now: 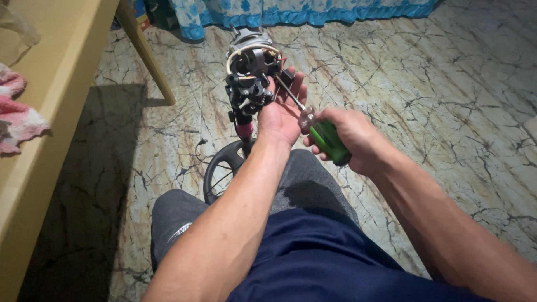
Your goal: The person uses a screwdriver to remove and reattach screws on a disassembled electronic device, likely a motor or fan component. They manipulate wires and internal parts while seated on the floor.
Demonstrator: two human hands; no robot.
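Note:
My left hand (281, 112) grips a small electric motor assembly (250, 72) from behind, holding it up over my knees; it has a black frame, white wires and a pink part at its lower end. In my right hand (349, 137) is a screwdriver with a green, clear-ended handle (326, 138). Its metal shaft (291, 93) slants up and left, and the tip reaches the black frame of the motor.
A round black wire grille (221, 168) lies on the marbled floor (436, 89) below the motor. A yellow table (50, 112) with a slanted leg (146, 53) stands at left, pink cloth (17, 114) on it. Blue patterned fabric (313, 11) hangs at the back.

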